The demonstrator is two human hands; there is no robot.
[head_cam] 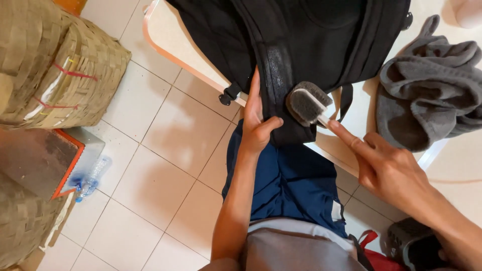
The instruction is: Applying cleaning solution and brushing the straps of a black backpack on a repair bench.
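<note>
The left hand [257, 125] pinches a black backpack [301, 45] strap, thumb on top; just right of it the right hand [386, 168] presses a small brush [307, 104], a grey towel [429, 85] beyond

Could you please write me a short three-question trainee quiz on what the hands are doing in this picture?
1. True or false: the left hand grips the black strap of the backpack.
2. What does the right hand hold? A) a grey brush B) a bottle C) the towel
3. Which grey thing lies on the table right of the backpack?

Key: 1 true. 2 A, the brush, bristles against the strap. 3 the grey towel.
</note>
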